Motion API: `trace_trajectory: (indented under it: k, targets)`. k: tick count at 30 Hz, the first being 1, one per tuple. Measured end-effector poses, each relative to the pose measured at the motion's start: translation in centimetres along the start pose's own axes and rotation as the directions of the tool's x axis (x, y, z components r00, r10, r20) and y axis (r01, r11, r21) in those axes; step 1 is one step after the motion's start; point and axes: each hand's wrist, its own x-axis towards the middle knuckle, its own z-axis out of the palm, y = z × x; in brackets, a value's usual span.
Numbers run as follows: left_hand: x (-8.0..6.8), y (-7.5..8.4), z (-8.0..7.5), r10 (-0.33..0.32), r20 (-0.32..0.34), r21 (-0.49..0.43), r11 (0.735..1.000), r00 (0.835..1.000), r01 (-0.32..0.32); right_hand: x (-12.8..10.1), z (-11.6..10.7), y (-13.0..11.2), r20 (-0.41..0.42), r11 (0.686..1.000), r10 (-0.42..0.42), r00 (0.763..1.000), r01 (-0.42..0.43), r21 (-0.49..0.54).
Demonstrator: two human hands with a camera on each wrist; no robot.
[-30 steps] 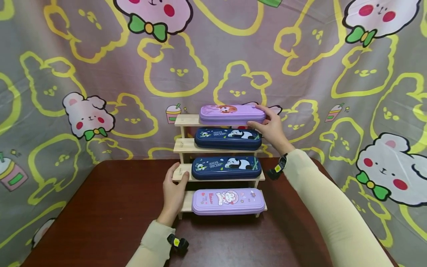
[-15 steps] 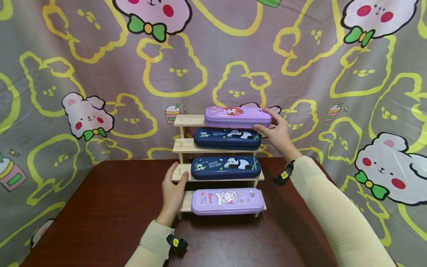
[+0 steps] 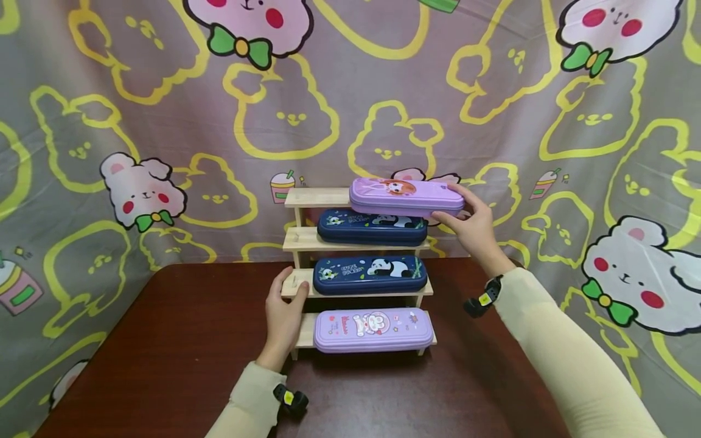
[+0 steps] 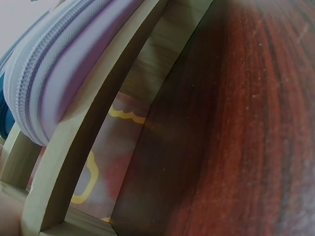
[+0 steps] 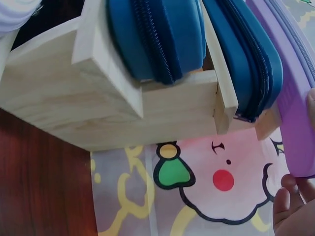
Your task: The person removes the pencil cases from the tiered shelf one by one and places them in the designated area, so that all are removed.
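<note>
A stepped wooden rack (image 3: 302, 239) stands on the dark red table (image 3: 164, 353). My right hand (image 3: 472, 222) grips the right end of a purple pencil case (image 3: 405, 196), which sticks out past the right of the top step. Two navy panda cases (image 3: 372, 227) (image 3: 369, 274) lie on the middle steps and a lilac case (image 3: 374, 329) on the lowest one. My left hand (image 3: 283, 316) holds the rack's left side at the third step. The right wrist view shows the navy cases (image 5: 162, 34) and the purple case (image 5: 290, 88) edge-on. The left wrist view shows the lilac case (image 4: 59, 73) on the rack (image 4: 93, 147).
A cloth backdrop (image 3: 109, 134) printed with bears and yellow outlines hangs close behind the rack and wraps both sides of the table. Bare table surface lies in front of the rack and to its left and right.
My right hand has drawn the purple case to the right, so it now overhangs the top step's right end. The left hand has stayed on the rack.
</note>
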Motion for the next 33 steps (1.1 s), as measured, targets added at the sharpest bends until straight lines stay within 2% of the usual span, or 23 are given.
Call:
trace_trajectory:
  k: [9,24,33]
  targets:
    - [-0.1,0.0,-0.1,-0.005,0.001,0.017,1.000,1.000,0.005,-1.2,-1.5,0.3,-0.025,1.000,0.025,0.999,-0.026,-0.009]
    - [-0.3,0.3,0.2,0.002,-0.005,0.025,1.000,1.000,-0.002,-3.2,-4.6,1.4,-0.107,1.000,0.004,0.994,-0.004,0.000]
    - [-0.3,0.2,0.0,-0.006,-0.002,0.020,1.000,1.000,0.006,-3.8,-6.5,4.7,-0.176,1.000,0.007,0.984,-0.004,0.016]
